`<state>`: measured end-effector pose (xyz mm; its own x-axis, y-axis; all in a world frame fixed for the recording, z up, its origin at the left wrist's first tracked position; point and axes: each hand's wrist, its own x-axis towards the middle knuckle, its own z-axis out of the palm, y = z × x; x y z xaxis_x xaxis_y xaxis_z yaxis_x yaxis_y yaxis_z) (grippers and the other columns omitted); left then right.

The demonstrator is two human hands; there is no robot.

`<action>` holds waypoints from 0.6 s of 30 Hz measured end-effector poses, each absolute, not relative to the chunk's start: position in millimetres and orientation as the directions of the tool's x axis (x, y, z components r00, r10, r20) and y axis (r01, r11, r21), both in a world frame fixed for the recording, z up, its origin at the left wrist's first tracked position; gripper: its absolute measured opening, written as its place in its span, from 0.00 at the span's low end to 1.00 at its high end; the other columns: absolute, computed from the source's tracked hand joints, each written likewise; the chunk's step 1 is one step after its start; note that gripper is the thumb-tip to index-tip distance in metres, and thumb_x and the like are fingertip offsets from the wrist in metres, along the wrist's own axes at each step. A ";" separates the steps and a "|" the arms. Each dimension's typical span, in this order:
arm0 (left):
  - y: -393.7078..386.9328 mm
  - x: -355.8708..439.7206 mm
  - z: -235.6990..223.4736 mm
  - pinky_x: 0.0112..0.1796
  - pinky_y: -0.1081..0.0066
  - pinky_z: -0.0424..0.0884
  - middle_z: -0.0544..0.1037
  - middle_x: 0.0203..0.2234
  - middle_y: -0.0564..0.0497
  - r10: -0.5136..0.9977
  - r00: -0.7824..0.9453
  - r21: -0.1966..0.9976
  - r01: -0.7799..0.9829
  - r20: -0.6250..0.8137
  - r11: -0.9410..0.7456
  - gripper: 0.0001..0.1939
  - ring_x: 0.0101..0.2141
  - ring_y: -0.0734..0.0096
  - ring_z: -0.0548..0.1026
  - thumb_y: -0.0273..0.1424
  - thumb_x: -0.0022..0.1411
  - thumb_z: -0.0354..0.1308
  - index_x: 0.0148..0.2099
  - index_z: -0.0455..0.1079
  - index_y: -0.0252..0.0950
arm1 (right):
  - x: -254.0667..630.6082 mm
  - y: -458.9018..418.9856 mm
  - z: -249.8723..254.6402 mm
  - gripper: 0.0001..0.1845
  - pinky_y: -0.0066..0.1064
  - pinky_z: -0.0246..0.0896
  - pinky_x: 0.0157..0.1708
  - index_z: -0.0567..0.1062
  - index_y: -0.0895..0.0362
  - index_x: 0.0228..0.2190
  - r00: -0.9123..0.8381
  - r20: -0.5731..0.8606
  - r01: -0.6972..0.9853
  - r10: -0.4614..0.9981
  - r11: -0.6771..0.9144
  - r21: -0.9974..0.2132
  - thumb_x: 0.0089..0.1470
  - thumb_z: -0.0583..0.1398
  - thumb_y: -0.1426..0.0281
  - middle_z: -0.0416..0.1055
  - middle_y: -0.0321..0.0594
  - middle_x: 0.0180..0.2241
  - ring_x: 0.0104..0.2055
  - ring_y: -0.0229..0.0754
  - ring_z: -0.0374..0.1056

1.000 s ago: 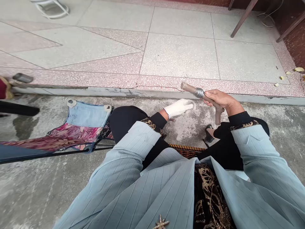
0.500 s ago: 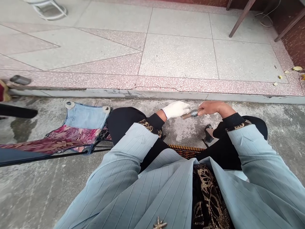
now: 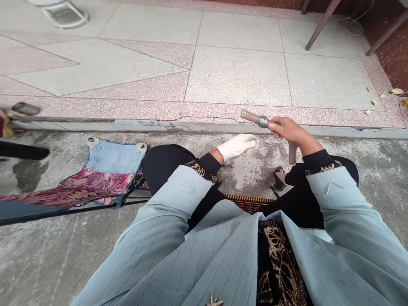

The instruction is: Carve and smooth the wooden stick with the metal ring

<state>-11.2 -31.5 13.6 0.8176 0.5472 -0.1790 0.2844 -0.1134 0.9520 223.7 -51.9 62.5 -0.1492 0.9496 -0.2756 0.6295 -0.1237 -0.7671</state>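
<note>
My right hand (image 3: 287, 128), bare, is closed round a brownish tool with a wooden look, its exact kind unclear. Silver wire is wound thickly round the tool (image 3: 251, 115) just beyond my fingers, and its blunt end points left over the step edge. A brownish piece (image 3: 292, 153) shows below my right wrist; whether it belongs to the same tool is unclear. Lower and to the left, my left hand (image 3: 236, 146) wears a white knit glove, fingers closed together. What it holds, if anything, is hidden. A small brown tip (image 3: 228, 165) shows under the glove.
A raised terrazzo step (image 3: 216, 111) runs across in front of my knees. To my left stands a folding seat (image 3: 105, 170) of denim and flowered cloth. A grey cylinder (image 3: 26, 108) lies on the step; a white stool (image 3: 65, 16) and wooden legs (image 3: 321, 25) are farther back.
My right hand has lifted the wire-wound tool up and away from my left hand, tilting its free end upward. The gloved hand has barely moved.
</note>
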 end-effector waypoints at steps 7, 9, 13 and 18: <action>-21.7 -9.2 15.5 0.33 0.73 0.65 0.76 0.28 0.50 0.632 0.759 0.814 0.462 -0.157 -0.352 0.12 0.28 0.73 0.69 0.33 0.65 0.51 0.39 0.73 0.31 | 231.0 -63.2 76.6 0.28 0.27 0.54 0.28 0.72 0.59 0.35 -0.676 -0.267 0.347 0.687 -0.023 -0.938 0.56 0.59 0.45 0.63 0.33 0.25 0.25 0.32 0.56; -19.0 -10.9 16.5 0.36 0.72 0.65 0.78 0.30 0.49 0.623 0.770 0.773 0.476 -0.136 -0.420 0.12 0.31 0.71 0.71 0.30 0.65 0.51 0.41 0.74 0.31 | 230.4 -63.8 74.9 0.27 0.27 0.55 0.28 0.73 0.60 0.38 -0.766 -0.377 0.417 0.520 -0.043 -0.908 0.56 0.60 0.47 0.65 0.34 0.26 0.25 0.32 0.57; -16.7 -17.3 23.3 0.34 0.73 0.63 0.76 0.28 0.52 0.619 0.774 0.705 0.512 -0.132 -0.490 0.12 0.30 0.71 0.70 0.32 0.63 0.52 0.40 0.75 0.34 | 229.9 -60.5 64.3 0.19 0.26 0.55 0.27 0.75 0.62 0.38 -0.684 -0.640 0.697 0.349 0.054 -0.715 0.59 0.59 0.57 0.67 0.35 0.27 0.26 0.33 0.59; -20.2 -19.0 28.9 0.28 0.75 0.59 0.73 0.25 0.52 0.610 0.775 0.810 0.460 -0.167 -0.363 0.14 0.24 0.76 0.66 0.36 0.62 0.53 0.38 0.75 0.32 | 228.4 -50.4 52.7 0.12 0.29 0.53 0.30 0.77 0.61 0.37 -0.432 -0.672 0.886 0.602 0.141 -0.442 0.60 0.58 0.64 0.72 0.42 0.30 0.31 0.38 0.63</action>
<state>-19.0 -20.2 28.9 0.7749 0.6096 -0.1671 0.4603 -0.3629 0.8102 228.4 -50.4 52.7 -0.4315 0.6016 -0.6722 0.8857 0.1413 -0.4421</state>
